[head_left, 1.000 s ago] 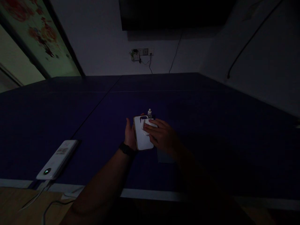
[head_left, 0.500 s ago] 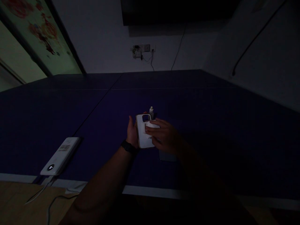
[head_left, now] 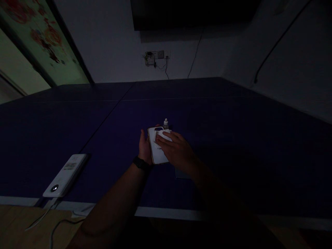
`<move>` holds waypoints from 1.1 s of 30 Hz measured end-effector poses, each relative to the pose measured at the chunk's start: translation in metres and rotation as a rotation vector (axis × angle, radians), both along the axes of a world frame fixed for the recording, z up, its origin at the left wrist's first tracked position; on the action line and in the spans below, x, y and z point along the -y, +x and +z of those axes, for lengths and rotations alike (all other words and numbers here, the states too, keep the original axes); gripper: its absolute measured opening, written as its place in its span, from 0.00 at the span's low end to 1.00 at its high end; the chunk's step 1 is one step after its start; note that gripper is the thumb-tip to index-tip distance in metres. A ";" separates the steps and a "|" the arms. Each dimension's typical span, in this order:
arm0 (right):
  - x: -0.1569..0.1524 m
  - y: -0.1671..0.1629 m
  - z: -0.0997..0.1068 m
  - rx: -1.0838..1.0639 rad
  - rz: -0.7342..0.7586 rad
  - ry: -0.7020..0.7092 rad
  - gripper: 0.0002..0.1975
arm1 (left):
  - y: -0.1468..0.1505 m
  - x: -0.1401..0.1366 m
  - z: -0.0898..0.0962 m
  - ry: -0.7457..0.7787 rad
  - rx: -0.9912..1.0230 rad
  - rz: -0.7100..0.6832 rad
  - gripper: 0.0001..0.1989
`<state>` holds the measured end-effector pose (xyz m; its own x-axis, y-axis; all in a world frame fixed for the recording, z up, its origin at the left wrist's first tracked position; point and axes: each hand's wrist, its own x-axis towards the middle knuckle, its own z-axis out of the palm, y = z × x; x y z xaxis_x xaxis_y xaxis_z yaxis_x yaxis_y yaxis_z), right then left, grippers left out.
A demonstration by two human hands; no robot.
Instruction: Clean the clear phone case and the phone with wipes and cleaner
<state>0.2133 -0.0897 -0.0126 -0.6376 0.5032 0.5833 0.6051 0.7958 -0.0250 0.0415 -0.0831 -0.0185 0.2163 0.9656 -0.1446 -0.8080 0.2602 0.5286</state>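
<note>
A white phone case (head_left: 158, 156) with a brownish rim and a camera cutout at its top lies in my left hand (head_left: 144, 149), which supports it from the left and beneath, thumb standing up beside it. My right hand (head_left: 177, 150) presses a folded white tissue (head_left: 157, 142) against the upper part of the case. Just behind the case stands a small bottle (head_left: 166, 123) with a white dropper cap. A dark flat slab, perhaps a phone (head_left: 182, 174), lies on the table partly under my right hand and wrist.
The dark blue table (head_left: 116, 131) has a pale front edge. At the left lies a white power bank (head_left: 66, 174) with a cable (head_left: 44, 215) running over the edge. On the far wall are sockets (head_left: 157, 55) and a dark screen (head_left: 194, 14) above.
My right hand has slid the tissue up and to the left across the case, covering more of the camera cutout. The whole view has shifted slightly.
</note>
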 end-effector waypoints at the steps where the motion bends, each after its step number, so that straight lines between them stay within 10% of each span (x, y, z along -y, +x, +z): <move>1: -0.001 0.000 -0.001 -0.009 -0.037 0.006 0.23 | 0.002 0.000 0.001 -0.001 0.002 -0.002 0.40; 33: 0.000 0.001 0.002 -0.192 0.127 0.022 0.20 | 0.000 -0.003 -0.002 -0.018 0.086 0.042 0.41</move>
